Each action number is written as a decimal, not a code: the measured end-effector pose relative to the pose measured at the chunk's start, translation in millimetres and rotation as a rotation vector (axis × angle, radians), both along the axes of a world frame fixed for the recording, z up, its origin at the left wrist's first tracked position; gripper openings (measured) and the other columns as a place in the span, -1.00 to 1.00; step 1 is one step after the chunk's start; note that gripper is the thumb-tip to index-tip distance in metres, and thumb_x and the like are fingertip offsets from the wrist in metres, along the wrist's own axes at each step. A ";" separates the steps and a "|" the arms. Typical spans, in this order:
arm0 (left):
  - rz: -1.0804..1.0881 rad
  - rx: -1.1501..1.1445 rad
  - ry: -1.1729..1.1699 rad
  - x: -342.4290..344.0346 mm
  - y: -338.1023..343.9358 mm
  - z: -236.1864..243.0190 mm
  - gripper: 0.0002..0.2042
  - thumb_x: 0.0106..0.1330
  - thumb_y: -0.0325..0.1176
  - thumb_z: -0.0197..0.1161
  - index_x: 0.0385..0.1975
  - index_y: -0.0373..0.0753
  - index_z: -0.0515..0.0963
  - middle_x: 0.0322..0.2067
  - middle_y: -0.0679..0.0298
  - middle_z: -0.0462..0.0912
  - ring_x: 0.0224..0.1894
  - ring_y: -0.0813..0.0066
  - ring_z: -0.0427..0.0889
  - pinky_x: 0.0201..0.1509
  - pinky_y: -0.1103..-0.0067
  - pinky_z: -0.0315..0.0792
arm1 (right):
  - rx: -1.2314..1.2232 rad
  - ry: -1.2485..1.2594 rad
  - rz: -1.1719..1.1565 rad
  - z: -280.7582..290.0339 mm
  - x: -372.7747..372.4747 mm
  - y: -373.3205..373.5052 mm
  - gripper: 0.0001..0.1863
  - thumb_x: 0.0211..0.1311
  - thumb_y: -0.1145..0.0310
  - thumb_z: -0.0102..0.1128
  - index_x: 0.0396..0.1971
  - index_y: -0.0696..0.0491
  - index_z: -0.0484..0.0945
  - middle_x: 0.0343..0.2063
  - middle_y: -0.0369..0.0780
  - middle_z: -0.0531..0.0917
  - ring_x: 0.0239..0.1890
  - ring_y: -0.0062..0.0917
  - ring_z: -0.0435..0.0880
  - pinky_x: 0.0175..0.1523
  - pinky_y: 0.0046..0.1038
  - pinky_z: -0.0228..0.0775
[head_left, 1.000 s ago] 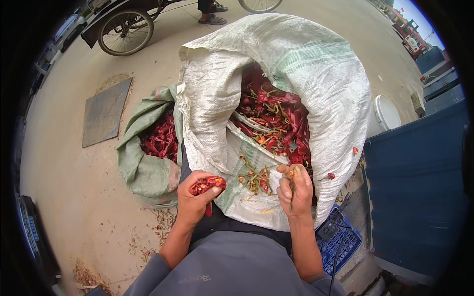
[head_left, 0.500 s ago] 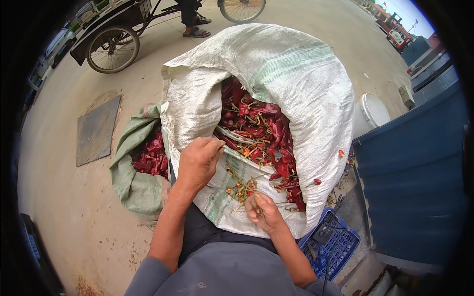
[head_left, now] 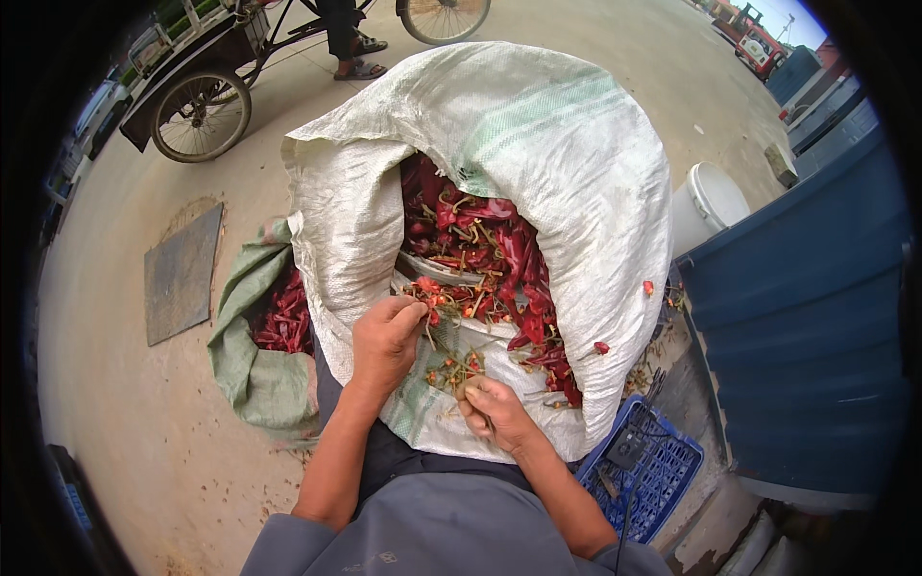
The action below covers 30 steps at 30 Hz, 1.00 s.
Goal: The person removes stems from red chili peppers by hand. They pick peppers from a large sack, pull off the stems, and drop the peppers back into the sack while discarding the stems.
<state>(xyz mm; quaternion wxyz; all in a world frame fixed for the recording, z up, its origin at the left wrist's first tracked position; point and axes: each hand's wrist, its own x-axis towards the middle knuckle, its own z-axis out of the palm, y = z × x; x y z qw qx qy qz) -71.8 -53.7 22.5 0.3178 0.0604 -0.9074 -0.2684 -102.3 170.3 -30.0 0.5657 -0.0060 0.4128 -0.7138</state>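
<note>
Red chili peppers (head_left: 530, 274) filled the white woven sack (head_left: 600, 163), a stem pile (head_left: 454, 368) on its near flap | A green sack (head_left: 242, 382), left of the white sack, held more chilies (head_left: 284, 317) | Left hand (head_left: 384, 342), at the white sack's mouth, brought fingertips together beside peppers, grip unclear | Right hand (head_left: 497, 413) curled over the flap, any hold hidden

White bucket (head_left: 703, 205) on pale ground (head_left: 259, 158). Nearer the viewer than the bucket: a large blue panel (head_left: 802, 326) and a blue plastic crate (head_left: 675, 492) carrying a dark, corded device (head_left: 629, 448). Beyond the bucket, to its right: a small block (head_left: 781, 165); well beyond it, a red-and-white vehicle (head_left: 761, 50). Well left of the bucket: a spoke-wheeled cart (head_left: 199, 116), a bystander's sandalled feet (head_left: 361, 70) and a flat grey slab (head_left: 184, 274).
</note>
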 end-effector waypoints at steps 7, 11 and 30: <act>-0.189 0.141 0.056 47.1 48.5 -5.7 -0.74 -0.02 -0.66 0.37 -0.29 -0.31 0.62 -0.21 0.09 0.69 -0.22 0.13 0.71 -0.19 0.40 0.60 | -0.004 0.103 -0.108 17.8 -2.7 -13.3 -0.68 0.43 0.11 0.21 -0.18 0.09 0.54 -0.62 -0.45 0.38 -0.73 -0.82 0.17 -0.66 -0.68 -0.05; -0.247 0.244 0.026 54.3 53.4 -9.3 -0.74 0.04 -0.67 0.36 -0.23 -0.31 0.63 -0.14 0.07 0.68 -0.19 0.18 0.71 -0.15 0.43 0.60 | 0.097 0.320 -0.139 21.9 -2.9 -13.5 -0.76 0.40 0.21 0.26 -0.26 0.10 0.58 -0.62 -0.49 0.44 -0.66 -0.87 0.25 -0.60 -0.71 0.03; -0.215 0.131 -0.254 48.6 59.2 -3.0 -0.81 0.17 -0.47 0.33 -0.22 -0.24 0.56 -0.49 0.14 0.57 -0.40 0.05 0.59 -0.34 0.23 0.42 | 0.257 1.421 -0.218 48.0 -11.2 -11.8 -0.70 0.24 0.22 0.37 -0.32 0.18 0.59 -0.43 -0.08 0.66 -0.44 -0.26 0.66 -0.32 -0.34 0.49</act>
